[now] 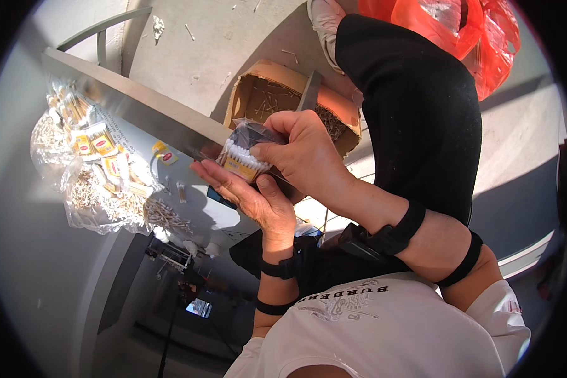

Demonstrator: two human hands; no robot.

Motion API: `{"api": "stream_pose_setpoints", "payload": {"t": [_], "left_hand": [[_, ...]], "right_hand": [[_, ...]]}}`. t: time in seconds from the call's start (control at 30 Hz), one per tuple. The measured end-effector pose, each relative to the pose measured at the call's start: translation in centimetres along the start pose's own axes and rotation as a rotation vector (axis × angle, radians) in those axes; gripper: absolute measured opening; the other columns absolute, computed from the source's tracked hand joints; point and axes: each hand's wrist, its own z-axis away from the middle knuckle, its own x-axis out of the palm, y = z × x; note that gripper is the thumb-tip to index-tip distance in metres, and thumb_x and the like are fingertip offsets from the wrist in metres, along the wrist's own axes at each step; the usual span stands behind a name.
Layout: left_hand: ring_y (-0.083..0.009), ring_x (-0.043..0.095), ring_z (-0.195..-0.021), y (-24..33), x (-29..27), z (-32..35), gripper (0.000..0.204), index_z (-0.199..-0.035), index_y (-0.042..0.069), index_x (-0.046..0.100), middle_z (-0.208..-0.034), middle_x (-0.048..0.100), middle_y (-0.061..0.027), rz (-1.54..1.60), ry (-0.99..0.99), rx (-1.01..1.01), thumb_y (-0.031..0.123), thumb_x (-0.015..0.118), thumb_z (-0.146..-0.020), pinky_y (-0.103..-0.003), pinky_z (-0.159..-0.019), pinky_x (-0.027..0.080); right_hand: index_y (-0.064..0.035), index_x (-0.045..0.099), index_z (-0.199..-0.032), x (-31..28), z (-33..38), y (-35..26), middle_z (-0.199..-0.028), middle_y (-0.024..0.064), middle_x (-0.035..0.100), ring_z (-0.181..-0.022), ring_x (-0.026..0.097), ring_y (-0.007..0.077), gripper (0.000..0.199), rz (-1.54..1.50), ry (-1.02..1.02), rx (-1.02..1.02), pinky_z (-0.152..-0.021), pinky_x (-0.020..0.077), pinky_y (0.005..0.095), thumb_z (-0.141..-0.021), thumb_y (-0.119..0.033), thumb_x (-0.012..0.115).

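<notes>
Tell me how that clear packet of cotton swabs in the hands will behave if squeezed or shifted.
The packet of cotton swabs is wrapped in thin glossy film, so it is probably slippery and crinkly. The swabs look packed in a tight row, so likely fairly stiff and light. The left hand cradles it below while the right hand pinches it from above, so it seems unlikely to tip.
</notes>
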Motion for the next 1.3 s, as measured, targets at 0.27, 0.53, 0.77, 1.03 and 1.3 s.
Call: {"api": "stream_pose_setpoints", "payload": {"t": [0.27,0.53,0.77,1.03,1.3], "left_hand": [[-0.0415,0.004,-0.146,0.2,0.0,-0.1,0.087,-0.152,-0.001,0.008,-0.156,0.003,-0.0285,0.005,0.003,-0.031,0.059,0.036,-0.096,-0.051,-0.116,0.010],[-0.0349,0.014,-0.145,-0.2,-0.5,0.2,0.084,-0.151,-0.001,0.000,-0.158,0.000,-0.0231,0.102,-0.028,-0.007,0.053,0.038,-0.099,-0.045,-0.116,0.020],[-0.0397,0.002,-0.147,-0.2,-0.3,0.1,0.079,-0.152,-0.002,0.007,-0.157,0.002,-0.0264,0.067,-0.010,0.011,0.049,0.037,-0.099,-0.050,-0.117,0.008],[-0.0439,0.012,-0.145,0.0,-1.5,0.3,0.085,-0.151,-0.003,0.014,-0.156,0.012,-0.0282,-0.377,-0.115,0.241,0.060,0.031,-0.096,-0.054,-0.115,0.008],[-0.0450,0.015,-0.143,-0.8,-1.5,-0.6,0.088,-0.150,-0.004,0.014,-0.155,0.014,-0.0280,-0.306,-0.134,0.347,0.062,0.032,-0.095,-0.055,-0.115,0.011]], "right_hand": [[0.0046,0.064,-0.077,0.4,0.0,0.4,-0.067,0.0017,0.060,-0.063,0.052,0.0050,0.010,-0.029,0.022,0.008,-0.054,0.0428,0.0242,-0.080,-0.004,0.069],[0.0047,0.066,-0.080,0.3,-0.2,0.4,-0.069,0.0020,0.063,-0.064,0.054,0.0047,0.012,-0.128,-0.028,0.114,-0.054,0.0440,0.0237,-0.082,-0.006,0.070],[0.0042,0.063,-0.076,0.7,0.1,0.6,-0.065,0.0009,0.059,-0.062,0.051,0.0041,0.015,-0.030,0.024,-0.011,-0.053,0.0420,0.0246,-0.083,-0.007,0.069],[0.0044,0.066,-0.077,0.1,0.2,0.2,-0.064,-0.0001,0.059,-0.060,0.050,0.0036,0.018,-0.053,0.011,0.043,-0.051,0.0406,0.0236,-0.087,-0.011,0.065],[0.0045,0.069,-0.079,0.0,0.2,0.0,-0.067,0.0022,0.064,-0.059,0.055,0.0046,0.016,-0.232,-0.023,0.187,-0.049,0.0415,0.0223,-0.087,-0.009,0.065]]}}
